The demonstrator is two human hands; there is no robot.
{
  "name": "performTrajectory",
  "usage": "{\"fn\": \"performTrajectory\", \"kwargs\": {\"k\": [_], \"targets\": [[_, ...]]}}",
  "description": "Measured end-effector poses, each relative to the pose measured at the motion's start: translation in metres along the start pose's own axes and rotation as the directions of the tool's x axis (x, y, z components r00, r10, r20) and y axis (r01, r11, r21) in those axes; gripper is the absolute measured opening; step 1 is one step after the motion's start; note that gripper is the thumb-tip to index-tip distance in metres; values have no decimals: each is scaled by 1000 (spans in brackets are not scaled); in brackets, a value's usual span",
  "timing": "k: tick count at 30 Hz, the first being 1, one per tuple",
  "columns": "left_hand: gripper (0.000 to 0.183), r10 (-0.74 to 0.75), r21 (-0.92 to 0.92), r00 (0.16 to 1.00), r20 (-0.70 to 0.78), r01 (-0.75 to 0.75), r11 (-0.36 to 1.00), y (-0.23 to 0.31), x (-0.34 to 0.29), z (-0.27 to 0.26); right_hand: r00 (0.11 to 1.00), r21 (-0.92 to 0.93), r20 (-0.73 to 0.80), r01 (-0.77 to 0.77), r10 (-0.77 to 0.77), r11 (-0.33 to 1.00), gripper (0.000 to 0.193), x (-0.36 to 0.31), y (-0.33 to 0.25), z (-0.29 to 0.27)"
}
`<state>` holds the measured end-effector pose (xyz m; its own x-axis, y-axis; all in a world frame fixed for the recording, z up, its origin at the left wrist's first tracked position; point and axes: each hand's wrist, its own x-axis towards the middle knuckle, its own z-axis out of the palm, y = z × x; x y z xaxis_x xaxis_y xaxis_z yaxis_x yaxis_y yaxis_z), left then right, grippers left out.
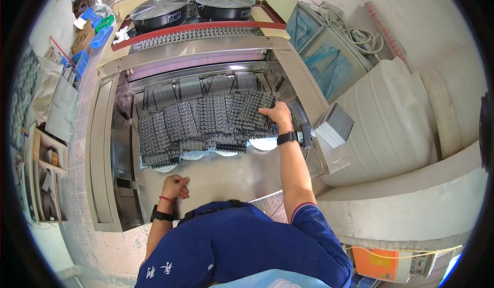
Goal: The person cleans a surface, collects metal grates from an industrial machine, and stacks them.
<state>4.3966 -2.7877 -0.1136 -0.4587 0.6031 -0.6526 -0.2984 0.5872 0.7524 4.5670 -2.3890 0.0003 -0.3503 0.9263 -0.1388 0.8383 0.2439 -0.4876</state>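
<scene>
Several dark grey patterned sheets with rows of small segments (213,114) overlap in layers inside a stainless steel trough (231,172). My right hand (279,114) is at the right edge of the rightmost sheet (247,110), thumb across its top; the other fingers are mostly hidden, and it appears to grip that edge. Pale blue and white round-edged pieces (264,143) peek out beneath the front row. My left hand (176,186) hovers by the trough's near left part, fingers curled, with nothing visible in it, apart from the sheets.
Raised metal side walls (101,149) flank the trough. Behind it lie a roller conveyor (198,38) and two black fans (225,5). A stack of small dark-topped panels (335,125) rests on the right rim. White plastic tanks (383,118) stand to the right, blue bins (101,37) far left.
</scene>
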Motion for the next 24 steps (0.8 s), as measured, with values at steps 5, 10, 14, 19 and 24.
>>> {"fn": "performTrajectory", "kwargs": {"k": [5, 10, 14, 19, 24], "targets": [[28, 1, -9, 1000, -4, -1, 1000, 0, 0, 0, 999, -130, -27, -44, 41, 991, 68, -7, -13, -5], [28, -2, 1, 1000, -10, 2, 1000, -1, 2, -1, 999, -120, -46, 1, -7, 993, 66, -11, -19, -10], [28, -1, 1, 1000, -9, 1, 1000, 0, 2, 0, 996, -56, -48, 68, -71, 996, 63, -9, -14, -12], [28, 6, 2, 1000, -11, -6, 1000, -1, 3, 0, 984, 536, 174, -68, -31, 842, 50, -4, 0, -4], [27, -1, -16, 1000, -22, 0, 1000, -4, -2, -1, 975, 645, 220, -168, 29, 745, 42, -29, -13, -8]]}}
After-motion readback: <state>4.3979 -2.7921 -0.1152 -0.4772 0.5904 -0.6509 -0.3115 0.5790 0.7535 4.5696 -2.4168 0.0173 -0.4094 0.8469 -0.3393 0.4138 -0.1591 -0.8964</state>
